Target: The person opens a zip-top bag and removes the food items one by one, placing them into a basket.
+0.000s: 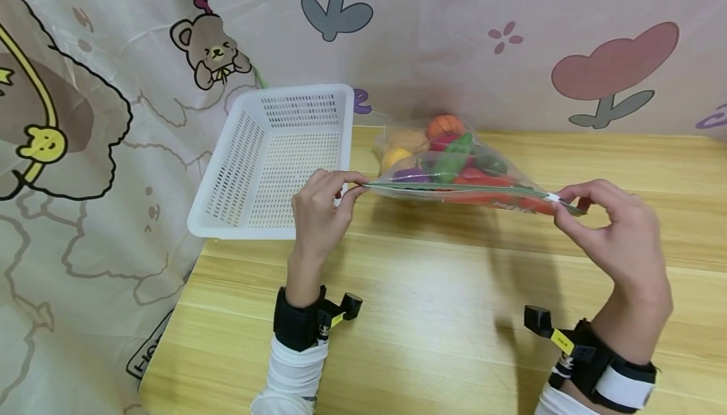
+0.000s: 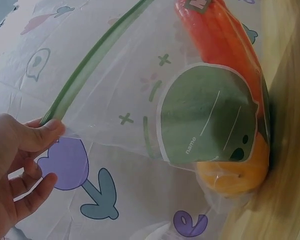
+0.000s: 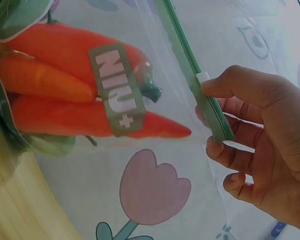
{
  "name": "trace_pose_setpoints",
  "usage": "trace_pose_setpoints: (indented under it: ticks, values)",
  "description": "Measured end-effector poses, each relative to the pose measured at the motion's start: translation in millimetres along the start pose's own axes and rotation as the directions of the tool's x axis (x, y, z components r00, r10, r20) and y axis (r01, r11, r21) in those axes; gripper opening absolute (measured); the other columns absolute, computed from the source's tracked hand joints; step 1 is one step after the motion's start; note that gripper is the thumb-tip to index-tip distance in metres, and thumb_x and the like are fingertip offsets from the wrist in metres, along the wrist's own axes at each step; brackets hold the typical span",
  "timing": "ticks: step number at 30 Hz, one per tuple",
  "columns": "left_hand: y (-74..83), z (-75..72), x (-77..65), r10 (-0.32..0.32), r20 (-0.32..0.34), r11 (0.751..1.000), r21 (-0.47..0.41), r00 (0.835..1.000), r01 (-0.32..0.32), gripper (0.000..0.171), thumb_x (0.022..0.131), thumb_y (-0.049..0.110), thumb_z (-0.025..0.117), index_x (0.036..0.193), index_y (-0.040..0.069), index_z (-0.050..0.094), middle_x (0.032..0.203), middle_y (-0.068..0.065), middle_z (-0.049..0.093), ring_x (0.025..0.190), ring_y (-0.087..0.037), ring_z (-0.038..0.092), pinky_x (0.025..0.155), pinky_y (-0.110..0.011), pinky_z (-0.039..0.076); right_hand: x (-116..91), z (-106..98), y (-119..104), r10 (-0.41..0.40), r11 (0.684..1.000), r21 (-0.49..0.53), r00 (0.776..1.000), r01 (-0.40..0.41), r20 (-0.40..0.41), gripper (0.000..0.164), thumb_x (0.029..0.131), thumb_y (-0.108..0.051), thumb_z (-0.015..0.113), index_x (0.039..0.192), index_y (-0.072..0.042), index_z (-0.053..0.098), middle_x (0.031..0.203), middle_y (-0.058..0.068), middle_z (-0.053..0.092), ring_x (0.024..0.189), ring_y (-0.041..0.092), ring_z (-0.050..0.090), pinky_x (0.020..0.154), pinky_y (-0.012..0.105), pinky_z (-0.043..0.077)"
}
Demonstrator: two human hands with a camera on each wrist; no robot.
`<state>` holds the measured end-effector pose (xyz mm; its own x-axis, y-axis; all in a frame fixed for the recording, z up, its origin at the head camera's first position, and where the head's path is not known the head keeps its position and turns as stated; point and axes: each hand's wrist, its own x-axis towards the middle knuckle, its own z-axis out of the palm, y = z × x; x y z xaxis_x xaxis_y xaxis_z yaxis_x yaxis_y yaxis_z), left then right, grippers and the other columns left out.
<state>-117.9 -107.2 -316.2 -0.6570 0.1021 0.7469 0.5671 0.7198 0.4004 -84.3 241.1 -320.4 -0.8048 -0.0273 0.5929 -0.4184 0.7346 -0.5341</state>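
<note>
A clear zip bag (image 1: 517, 172) with a green seal strip (image 2: 85, 70) stands on the table, full of toy vegetables and fruit. Inside are red peppers (image 3: 80, 47), a carrot (image 3: 45, 77), a green pepper (image 1: 452, 157), a small pumpkin (image 1: 445, 126) and an orange-yellow fruit (image 2: 235, 175). At the seal's left end, my left hand (image 1: 322, 213) pinches the strip between thumb and forefinger. My right hand (image 1: 619, 238) pinches the other end, its thumb at the white slider (image 3: 203, 78). The strip is stretched between both hands, above the table.
A white perforated plastic basket (image 1: 195, 222) sits at the table's left, just beyond my left hand. The wooden table (image 1: 420, 327) meets a printed cloth (image 1: 443, 43) hanging behind it. More printed cloth (image 1: 102, 301) drapes along the left edge.
</note>
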Motion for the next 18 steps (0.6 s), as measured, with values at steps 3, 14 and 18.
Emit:
trace_pose_setpoints:
  ticks: [3, 14, 18]
  values:
    - [-0.4, -0.9, 0.0, -0.004, -0.002, 1.0, 0.005, 1.0, 0.004, 0.008, 0.075, 0.011, 0.075, 0.082, 0.007, 0.072, 0.07, -0.006, 0.069, 0.056, -0.018, 0.05, 0.047, -0.023, 0.034, -1.1, -2.9, 0.3, 0.018, 1.0, -0.014, 1.0, -0.018, -0.008, 0.017, 0.07, 0.002, 0.067, 0.087, 0.0, 0.067, 0.079, -0.038, 0.042, 0.071, -0.017, 0.035, 0.059, 0.011, 0.023]
    - [-3.0, -2.7, 0.5, -0.02, -0.001, 1.0, -0.006, 1.0, 0.02, 0.008, 0.076, 0.011, 0.075, 0.082, 0.005, 0.072, 0.073, -0.007, 0.071, 0.057, -0.02, 0.05, 0.047, -0.023, 0.034, -3.6, -8.9, 4.8, 0.018, 1.0, 0.009, 0.998, -0.017, -0.062, 0.013, 0.072, 0.0, 0.067, 0.084, 0.005, 0.067, 0.077, -0.035, 0.044, 0.071, -0.019, 0.038, 0.058, 0.01, 0.023]
    - [-3.3, -2.3, 0.4, -0.023, 0.003, 1.0, -0.004, 1.0, 0.023, 0.008, 0.076, 0.011, 0.075, 0.082, 0.006, 0.072, 0.073, -0.007, 0.07, 0.057, -0.021, 0.051, 0.047, -0.023, 0.034, -3.6, -8.8, 4.8, 0.016, 1.0, 0.0, 0.998, -0.016, -0.067, 0.012, 0.073, 0.0, 0.067, 0.084, 0.005, 0.067, 0.077, -0.036, 0.044, 0.072, -0.02, 0.038, 0.059, 0.011, 0.023]
